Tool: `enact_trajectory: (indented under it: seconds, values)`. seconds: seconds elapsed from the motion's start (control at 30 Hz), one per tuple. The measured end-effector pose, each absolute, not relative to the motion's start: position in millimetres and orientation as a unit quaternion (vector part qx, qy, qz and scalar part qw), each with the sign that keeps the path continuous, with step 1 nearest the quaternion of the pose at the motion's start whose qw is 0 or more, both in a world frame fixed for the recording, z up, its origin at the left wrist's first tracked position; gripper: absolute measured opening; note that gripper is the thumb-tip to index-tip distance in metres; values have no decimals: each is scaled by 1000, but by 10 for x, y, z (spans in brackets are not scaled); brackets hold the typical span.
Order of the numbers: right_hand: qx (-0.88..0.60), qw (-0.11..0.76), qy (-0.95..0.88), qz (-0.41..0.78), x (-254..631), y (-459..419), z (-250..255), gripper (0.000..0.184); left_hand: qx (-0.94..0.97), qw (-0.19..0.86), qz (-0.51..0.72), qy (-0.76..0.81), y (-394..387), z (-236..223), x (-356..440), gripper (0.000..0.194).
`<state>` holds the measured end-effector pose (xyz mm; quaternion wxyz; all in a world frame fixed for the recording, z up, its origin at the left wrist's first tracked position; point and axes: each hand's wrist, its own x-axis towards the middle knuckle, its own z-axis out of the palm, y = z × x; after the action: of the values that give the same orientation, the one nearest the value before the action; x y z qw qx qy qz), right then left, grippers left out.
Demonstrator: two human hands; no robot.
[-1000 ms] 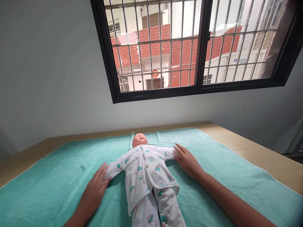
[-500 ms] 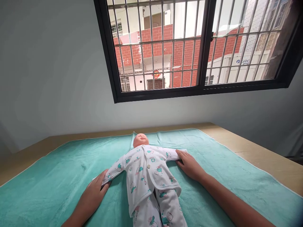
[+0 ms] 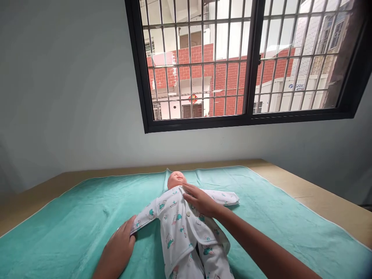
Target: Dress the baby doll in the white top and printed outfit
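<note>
A baby doll (image 3: 176,179) lies on its back, its head at the far end. It wears a white printed long-sleeved top (image 3: 178,228), with a round button at the front, and matching trousers (image 3: 190,267). My left hand (image 3: 117,246) rests on the end of the sleeve at the left, its fingers stretched along the cloth and covering the cuff. On the upper chest, just below the doll's chin, my right hand (image 3: 202,201) lies with fingers extended over the neckline. The other sleeve (image 3: 225,197) stretches out to the right, untouched.
A turquoise blanket (image 3: 78,217) spreads under the doll over a wooden table (image 3: 314,190). Behind the table stands a grey-white wall (image 3: 72,97) with a dark-framed, barred window (image 3: 200,123).
My right hand has left the right sleeve's end and moved left onto the doll's upper chest. My left hand stays at the left cuff. The view has tilted up slightly.
</note>
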<state>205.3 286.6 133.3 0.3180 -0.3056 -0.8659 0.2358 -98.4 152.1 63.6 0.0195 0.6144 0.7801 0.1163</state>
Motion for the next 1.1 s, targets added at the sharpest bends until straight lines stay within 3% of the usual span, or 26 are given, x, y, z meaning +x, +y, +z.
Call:
enact_trajectory:
  seconds: [0.23,0.57,0.87,1.1]
  values:
    - [-343,248,-896,134,1681,2811,1532,33,620,24,131,773,1530,626,-1015,56]
    - [-361,244,-887,152,1667,2704,1530,35,628,6,138,765,1537,613,-1031,56]
    - [-372,181,-900,138,1877,2166,1483,71,713,-73,268,644,1512,543,-936,53]
    - [-298,169,-937,65,2288,1505,1200,72,736,-121,283,604,1508,549,-890,49]
